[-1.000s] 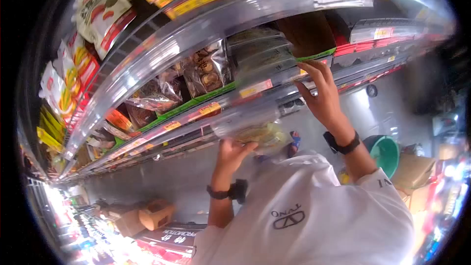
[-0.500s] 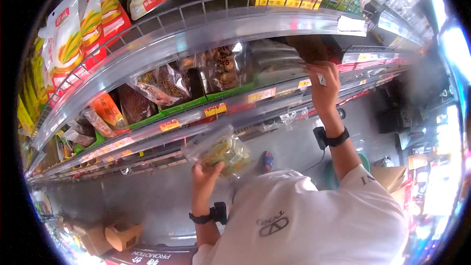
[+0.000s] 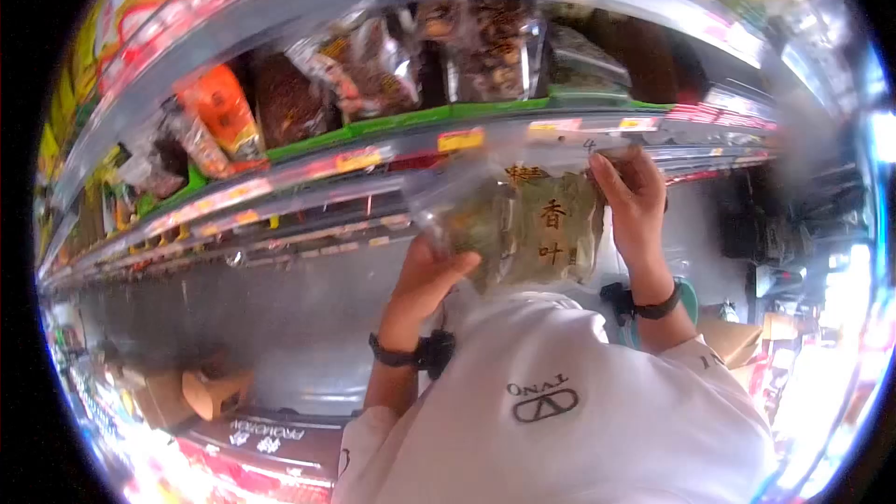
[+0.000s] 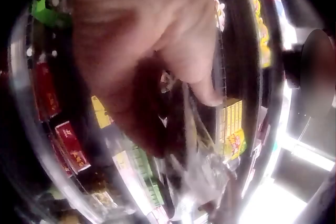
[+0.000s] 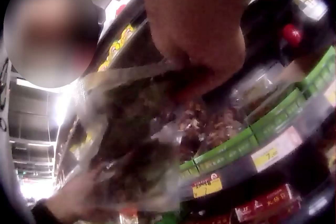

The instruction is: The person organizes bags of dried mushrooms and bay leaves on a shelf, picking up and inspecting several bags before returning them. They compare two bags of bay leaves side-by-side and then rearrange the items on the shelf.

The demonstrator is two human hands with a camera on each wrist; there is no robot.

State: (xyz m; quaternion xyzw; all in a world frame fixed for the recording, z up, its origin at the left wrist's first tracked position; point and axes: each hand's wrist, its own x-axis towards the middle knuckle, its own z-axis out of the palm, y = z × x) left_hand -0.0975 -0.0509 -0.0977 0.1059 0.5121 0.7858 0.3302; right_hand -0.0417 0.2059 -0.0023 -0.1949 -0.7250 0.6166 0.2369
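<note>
In the head view my right hand (image 3: 637, 210) pinches the top corner of a clear bag of bay leaves (image 3: 555, 233), which hangs upright with dark Chinese characters facing the camera. My left hand (image 3: 425, 285) holds a second clear plastic bag (image 3: 457, 215) with greenish-yellow contents, thumb across its front. The two bags overlap side by side before the chest. The left wrist view has the left hand (image 4: 147, 40) over crinkled clear plastic (image 4: 205, 174). From the right wrist, the bay leaf bag (image 5: 131, 119) looks dark and blurred below the right hand (image 5: 199, 29).
A shelf with a green edge strip (image 3: 401, 121) runs across behind the bags, carrying packs of dried mushrooms (image 3: 495, 51) and an orange packet (image 3: 222, 112). Yellow price tags (image 3: 460, 139) line its front. Cardboard boxes (image 3: 210, 392) stand at lower left; a green tub (image 3: 689, 299) is behind the right arm.
My right hand has come down from the shelf and now holds the bay leaf bag. The left hand has moved right with its bag, beside the other one. The head view has shifted.
</note>
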